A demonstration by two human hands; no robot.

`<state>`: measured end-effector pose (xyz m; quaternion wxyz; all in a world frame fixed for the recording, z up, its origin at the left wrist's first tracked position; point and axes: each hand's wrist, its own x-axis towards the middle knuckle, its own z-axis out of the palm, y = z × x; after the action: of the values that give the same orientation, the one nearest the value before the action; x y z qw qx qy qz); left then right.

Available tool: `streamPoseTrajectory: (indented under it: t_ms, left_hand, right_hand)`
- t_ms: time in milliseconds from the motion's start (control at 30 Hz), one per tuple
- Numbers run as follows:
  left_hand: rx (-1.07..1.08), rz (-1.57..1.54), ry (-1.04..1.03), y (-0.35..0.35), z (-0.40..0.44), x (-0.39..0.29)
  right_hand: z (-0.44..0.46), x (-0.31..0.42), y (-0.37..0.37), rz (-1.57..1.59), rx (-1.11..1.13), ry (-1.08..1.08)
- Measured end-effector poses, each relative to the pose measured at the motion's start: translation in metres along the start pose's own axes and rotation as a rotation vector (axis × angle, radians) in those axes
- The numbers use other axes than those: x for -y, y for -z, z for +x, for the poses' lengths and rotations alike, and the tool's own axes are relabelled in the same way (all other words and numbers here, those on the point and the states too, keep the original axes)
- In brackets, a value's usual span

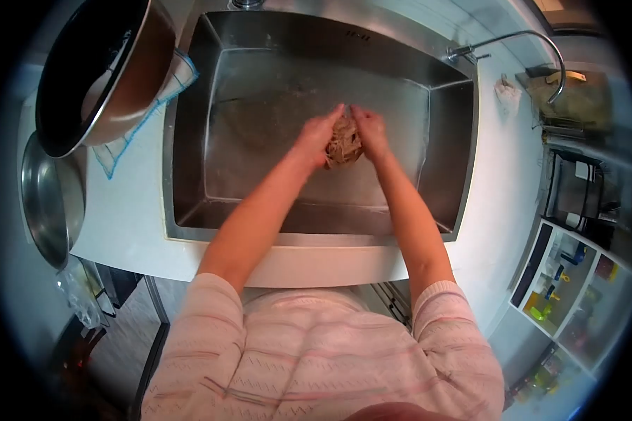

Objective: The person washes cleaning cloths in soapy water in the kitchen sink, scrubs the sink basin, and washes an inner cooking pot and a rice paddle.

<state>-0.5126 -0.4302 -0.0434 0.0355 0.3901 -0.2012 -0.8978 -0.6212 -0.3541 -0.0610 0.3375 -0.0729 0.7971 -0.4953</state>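
Over the sink basin point(260, 175), both of my hands are closed around a wet-looking, light-brown clump point(344, 144) with ragged, stringy folds. I cannot make out what kind of thing it is. My left hand point(316, 139) presses its left side, while my right hand point(371, 132) grips the right side. The thumbs come close together near the top of the clump. Some of my fingers are hidden behind it.
A large dark pot point(144, 84) stands at the upper left on a blue-edged cloth point(130, 147). Below it is a steel bowl point(53, 200). A curved faucet point(558, 56) rises behind the sink's right corner. White shelves point(551, 330) with small colourful items stand at right.
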Motion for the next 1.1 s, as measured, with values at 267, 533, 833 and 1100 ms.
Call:
streamPoseTrajectory:
  t_ms: [267, 533, 833, 1100]
  left_hand:
    - [0.122, 0.755, -0.021, -0.001, -0.021, -0.038]
    - [0.203, 0.414, -0.146, 0.011, -0.01, -0.043]
    - [0.439, -0.075, -0.161, -0.001, -0.025, -0.049]
    - [0.084, -0.228, 0.06, 0.009, -0.011, -0.052]
  right_hand:
    - [-0.015, 0.035, 0.058, 0.237, 0.115, -0.053]
    - [-0.027, 0.018, 0.072, 0.202, 0.185, -0.055]
    - [-0.052, 0.013, 0.052, 0.181, 0.917, -0.178]
    - [-0.03, 0.029, 0.08, -0.355, 0.671, -0.165]
